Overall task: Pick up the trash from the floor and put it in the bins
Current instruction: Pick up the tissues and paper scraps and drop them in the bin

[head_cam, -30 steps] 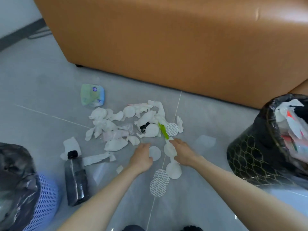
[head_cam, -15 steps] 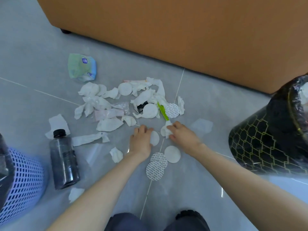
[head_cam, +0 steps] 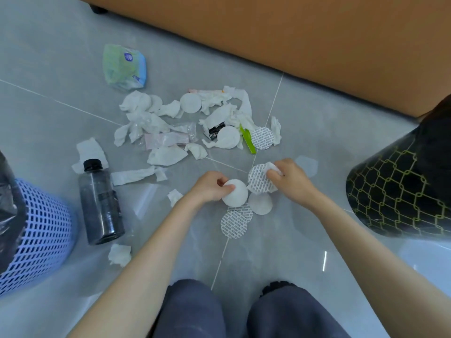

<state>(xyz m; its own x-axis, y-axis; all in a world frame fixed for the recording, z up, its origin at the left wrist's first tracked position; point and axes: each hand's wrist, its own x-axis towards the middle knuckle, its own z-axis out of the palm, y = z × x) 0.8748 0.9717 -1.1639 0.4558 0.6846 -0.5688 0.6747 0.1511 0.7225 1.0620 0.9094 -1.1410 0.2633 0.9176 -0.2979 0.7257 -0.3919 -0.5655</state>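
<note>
Far left, the blue lattice bin with its black liner sat at the edge of the view, and a dark plastic bottle with a black cap lay on the grey floor just beside it. A small crumpled tissue sat near the bottle's base, and a torn strip of tissue lay up by its cap end. Further back was the green and blue wipes packet, with the main mess of white tissue scraps spread out to its right in front of the orange sofa.

In the middle, your left hand was closed around a plain white round pad, fingers curled over its top edge, lifted just over the floor. Under it lay a printed round pad and another plain pad, both still flat on the tile. Your right hand was pinching a printed pad together with a bit of crumpled tissue. Back in the pile there was a green strip next to one more printed disc.

Far right stood the black bin with the yellow hexagon pattern, close to your right forearm. Your knees in dark blue trousers showed at the bottom.
</note>
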